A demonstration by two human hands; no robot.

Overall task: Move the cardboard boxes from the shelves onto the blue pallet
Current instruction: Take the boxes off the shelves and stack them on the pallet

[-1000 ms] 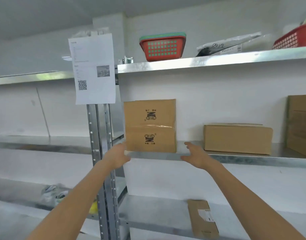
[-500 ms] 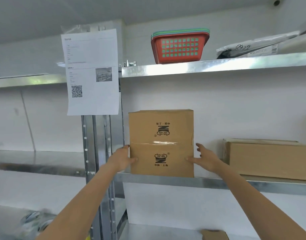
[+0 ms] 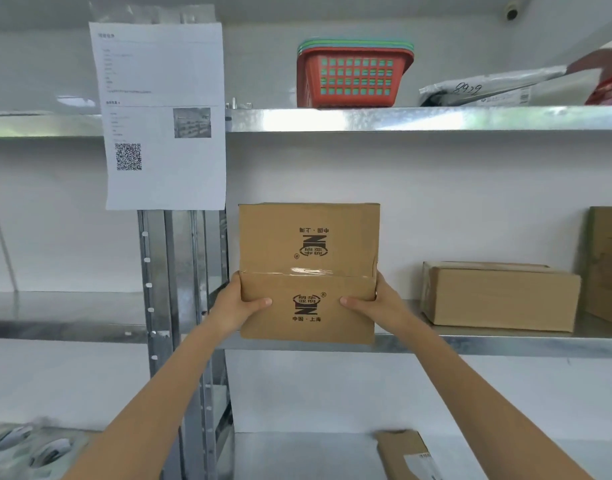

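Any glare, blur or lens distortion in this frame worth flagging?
Head view: glare on the metal edge of the top shelf and on the tape across the printed box; objects at bottom left are smeared; small text on the paper notice is unreadable; the left hand, right hand and box are sharp.

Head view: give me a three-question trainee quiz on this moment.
1. True or false: the left hand and the right hand both grip the printed box.
2. What stands on the top shelf above it? A) red basket B) kettle C) blue pallet
3. Fill in: the low box on its right sits ___ from it.
Key: 1 true; 2 A; 3 apart.
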